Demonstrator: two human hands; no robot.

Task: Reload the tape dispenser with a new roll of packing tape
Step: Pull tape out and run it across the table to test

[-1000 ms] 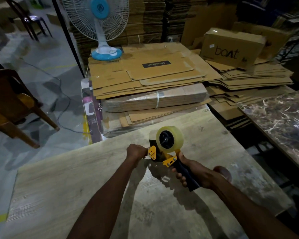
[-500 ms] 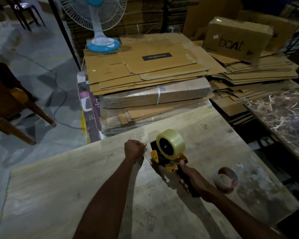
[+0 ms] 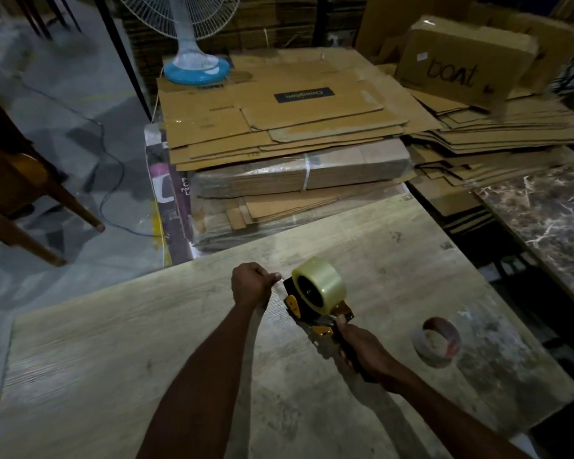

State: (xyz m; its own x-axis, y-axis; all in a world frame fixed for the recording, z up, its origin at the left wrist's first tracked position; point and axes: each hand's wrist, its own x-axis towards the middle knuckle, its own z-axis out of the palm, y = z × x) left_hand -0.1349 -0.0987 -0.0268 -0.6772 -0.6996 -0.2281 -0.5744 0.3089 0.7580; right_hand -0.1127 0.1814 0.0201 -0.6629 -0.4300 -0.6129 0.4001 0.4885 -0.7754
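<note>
Wooden worktop (image 3: 130, 342), dim warehouse. Tape dispenser (image 3: 312, 314) sits low on it, mid-bench, with the new roll (image 3: 327, 281) seated on the hub: clear film, looks full.

Right hand (image 3: 362, 346) wraps the black handle behind the roll. Left hand (image 3: 251, 284) is just left of the dispenser's nose, fingers curled tight, apparently pinching the tape end (image 3: 281, 279) (thin strip, hard to make out).

Handling guess:
- Dispenser is rigid and fairly light. Grip it by the handle and stay off the cutter teeth.
- Film is limp and sticky and will fold on itself if slack. Hold only its leading edge and keep it taut.

Right of the dispenser, a spent core (image 3: 439, 341) lies on the bench. Beyond the dispenser are flattened cartons (image 3: 279, 127), holding nothing. Further back right is a closed "boat" carton (image 3: 461, 67), contents not visible. Fan base (image 3: 196, 69) is beyond-left.
</note>
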